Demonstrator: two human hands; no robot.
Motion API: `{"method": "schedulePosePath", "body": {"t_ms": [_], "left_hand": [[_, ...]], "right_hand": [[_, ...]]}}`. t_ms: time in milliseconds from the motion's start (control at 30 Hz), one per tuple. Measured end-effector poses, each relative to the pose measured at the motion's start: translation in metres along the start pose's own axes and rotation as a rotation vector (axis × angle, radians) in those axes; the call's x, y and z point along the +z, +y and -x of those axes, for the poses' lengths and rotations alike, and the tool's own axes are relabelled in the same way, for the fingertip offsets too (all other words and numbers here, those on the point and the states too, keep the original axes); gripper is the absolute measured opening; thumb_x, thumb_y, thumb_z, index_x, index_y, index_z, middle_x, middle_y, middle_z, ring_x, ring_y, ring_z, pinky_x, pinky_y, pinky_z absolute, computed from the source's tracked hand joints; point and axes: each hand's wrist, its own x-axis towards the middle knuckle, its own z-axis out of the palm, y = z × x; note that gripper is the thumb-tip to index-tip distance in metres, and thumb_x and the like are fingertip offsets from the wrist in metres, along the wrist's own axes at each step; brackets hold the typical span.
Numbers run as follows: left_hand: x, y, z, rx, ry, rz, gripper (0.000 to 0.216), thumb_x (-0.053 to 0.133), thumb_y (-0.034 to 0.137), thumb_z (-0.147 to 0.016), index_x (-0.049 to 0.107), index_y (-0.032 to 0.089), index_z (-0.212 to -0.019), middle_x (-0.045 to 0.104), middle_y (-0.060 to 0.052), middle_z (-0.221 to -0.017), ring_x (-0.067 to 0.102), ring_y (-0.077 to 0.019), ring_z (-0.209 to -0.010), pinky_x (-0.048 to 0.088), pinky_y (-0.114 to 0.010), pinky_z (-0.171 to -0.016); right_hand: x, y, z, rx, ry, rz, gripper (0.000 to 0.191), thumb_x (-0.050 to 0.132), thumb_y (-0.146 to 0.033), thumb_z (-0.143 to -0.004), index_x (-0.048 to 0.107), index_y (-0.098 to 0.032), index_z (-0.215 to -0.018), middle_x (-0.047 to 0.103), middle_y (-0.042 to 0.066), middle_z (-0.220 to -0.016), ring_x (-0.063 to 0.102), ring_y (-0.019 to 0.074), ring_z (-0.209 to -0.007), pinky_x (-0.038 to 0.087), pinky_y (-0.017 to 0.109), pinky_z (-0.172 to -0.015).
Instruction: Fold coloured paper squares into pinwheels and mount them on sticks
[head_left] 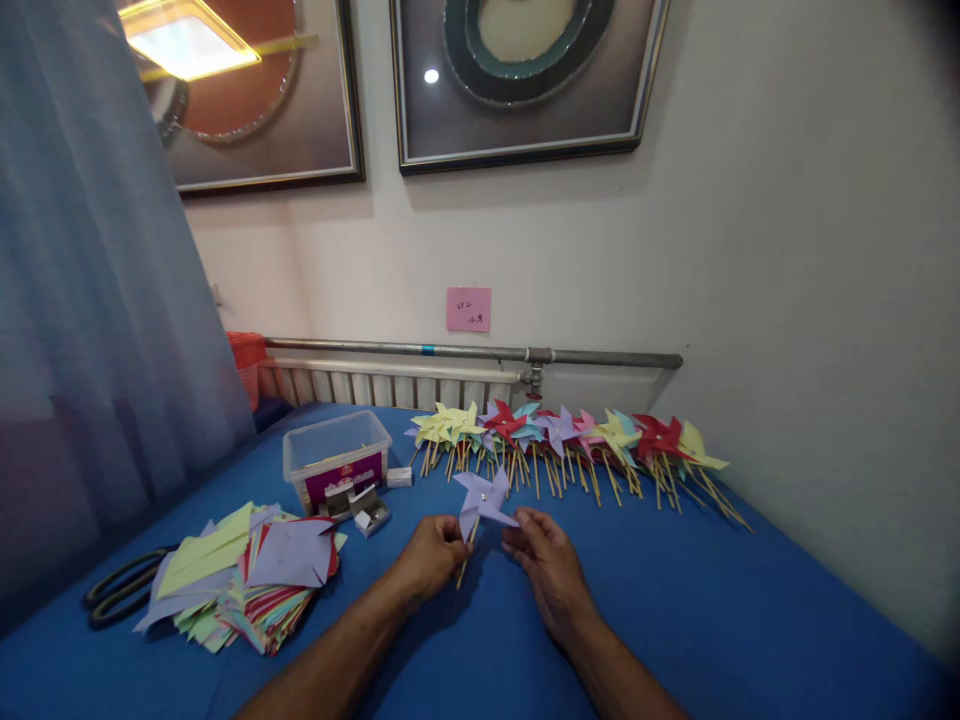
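The left hand (433, 556) is closed around the wooden stick of a lilac pinwheel (482, 497), fingers curled so the stick slants down out of the fist toward the blue table (750, 610). The right hand (541, 556) pinches with its fingertips at the lower right blade of the same pinwheel, which sits just above the table between the two hands, a small pin glinting at its centre.

To do this well, I judge the stick should be held steady and upright enough that the blades stay clear of the cloth, while the right fingertips work lightly at the paper's edge only (a hard squeeze would crease the fold).

Beyond the hands lies a row of finished pinwheels (570, 440) in yellow, red, lilac, pink and pale blue, sticks pointing toward the person. To the left stand a clear plastic box (336, 452) with a purple label whose print is too small to read, small open cardboard boxes (367, 510) just beside it, a stack of cut coloured paper (247, 575), and black scissors (120, 592). A pink note (469, 308) on the wall bears handwriting that cannot be made out.
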Motion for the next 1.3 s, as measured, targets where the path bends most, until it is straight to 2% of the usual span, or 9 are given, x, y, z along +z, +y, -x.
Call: {"method": "schedulePosePath", "body": {"t_ms": [133, 233, 333, 400, 533, 767, 1000, 1133, 1300], "left_hand": [[-0.006, 0.005, -0.001, 0.019, 0.038, 0.186, 0.031, 0.076, 0.039, -0.06, 0.053, 0.019, -0.066, 0.052, 0.004, -0.048, 0.047, -0.0109, -0.043, 0.035, -0.024, -0.045], [-0.005, 0.009, 0.001, 0.062, 0.032, 0.295, 0.035, 0.08, 0.041, -0.058, 0.058, 0.017, -0.069, 0.054, 0.003, -0.051, 0.049, -0.0115, -0.044, 0.035, -0.024, -0.046], [-0.001, 0.011, 0.004, 0.074, 0.027, 0.339, 0.035, 0.082, 0.04, -0.057, 0.06, 0.015, -0.071, 0.056, 0.002, -0.052, 0.049, -0.0108, -0.045, 0.034, -0.023, -0.046], [0.003, 0.011, 0.005, 0.078, 0.034, 0.348, 0.034, 0.082, 0.039, -0.058, 0.06, 0.015, -0.069, 0.055, 0.002, -0.051, 0.048, -0.0102, -0.044, 0.034, -0.023, -0.046], [0.006, 0.009, 0.005, 0.074, 0.042, 0.336, 0.033, 0.081, 0.039, -0.058, 0.057, 0.016, -0.064, 0.054, 0.002, -0.048, 0.047, -0.0095, -0.043, 0.033, -0.023, -0.047], [0.005, 0.016, 0.009, 0.106, 0.013, 0.332, 0.03, 0.08, 0.032, -0.053, 0.062, 0.015, -0.071, 0.06, 0.0, -0.059, 0.051, -0.0108, -0.05, 0.037, -0.024, -0.051], [0.0, 0.02, 0.006, 0.259, 0.271, 0.138, 0.035, 0.074, 0.045, -0.062, 0.052, 0.019, -0.056, 0.046, 0.004, -0.052, 0.039, -0.01, -0.052, 0.03, -0.025, -0.054], [-0.006, 0.017, 0.004, 0.317, 0.347, 0.037, 0.029, 0.068, 0.041, -0.068, 0.054, 0.019, -0.056, 0.044, 0.004, -0.053, 0.039, -0.011, -0.054, 0.03, -0.026, -0.055], [-0.016, 0.013, 0.0, 0.317, 0.391, -0.041, 0.024, 0.063, 0.038, -0.071, 0.054, 0.02, -0.058, 0.047, 0.004, -0.053, 0.042, -0.0121, -0.053, 0.031, -0.025, -0.054]], "right_hand": [[0.0, 0.003, 0.002, -0.047, -0.002, 0.168, 0.038, 0.085, -0.053, -0.066, 0.067, -0.022, -0.079, 0.07, 0.0, -0.073, 0.062, 0.0149, -0.057, 0.047, 0.028, -0.055], [0.008, 0.009, 0.012, -0.093, -0.153, 0.341, 0.032, 0.079, -0.051, -0.071, 0.066, -0.022, -0.073, 0.066, -0.001, -0.064, 0.057, 0.0132, -0.051, 0.041, 0.026, -0.049], [0.018, 0.017, 0.024, -0.035, -0.267, 0.408, 0.027, 0.077, -0.046, -0.073, 0.065, -0.022, -0.075, 0.065, -0.002, -0.06, 0.055, 0.0129, -0.048, 0.04, 0.025, -0.048], [0.023, 0.022, 0.028, 0.011, -0.267, 0.399, 0.026, 0.077, -0.042, -0.071, 0.062, -0.022, -0.077, 0.068, -0.002, -0.063, 0.055, 0.0124, -0.045, 0.037, 0.024, -0.045], [0.025, 0.023, 0.029, 0.038, -0.275, 0.356, 0.024, 0.078, -0.036, -0.068, 0.06, -0.022, -0.075, 0.07, 0.0, -0.066, 0.058, 0.0131, -0.048, 0.039, 0.024, -0.047], [0.016, 0.019, 0.02, -0.11, -0.262, 0.404, 0.016, 0.072, -0.034, -0.071, 0.061, -0.022, -0.07, 0.064, -0.001, -0.062, 0.058, 0.0152, -0.057, 0.042, 0.026, -0.055], [0.012, 0.022, 0.019, -0.111, -0.291, 0.539, 0.012, 0.064, -0.033, -0.075, 0.058, -0.023, -0.075, 0.058, -0.003, -0.063, 0.055, 0.0152, -0.059, 0.04, 0.026, -0.057], [0.01, 0.023, 0.019, -0.127, -0.307, 0.587, 0.011, 0.06, -0.033, -0.078, 0.057, -0.023, -0.077, 0.058, -0.003, -0.063, 0.054, 0.0155, -0.059, 0.04, 0.027, -0.058], [0.009, 0.025, 0.016, -0.122, -0.302, 0.597, 0.012, 0.06, -0.034, -0.077, 0.057, -0.023, -0.076, 0.059, -0.003, -0.065, 0.056, 0.0163, -0.061, 0.041, 0.028, -0.059]]}}
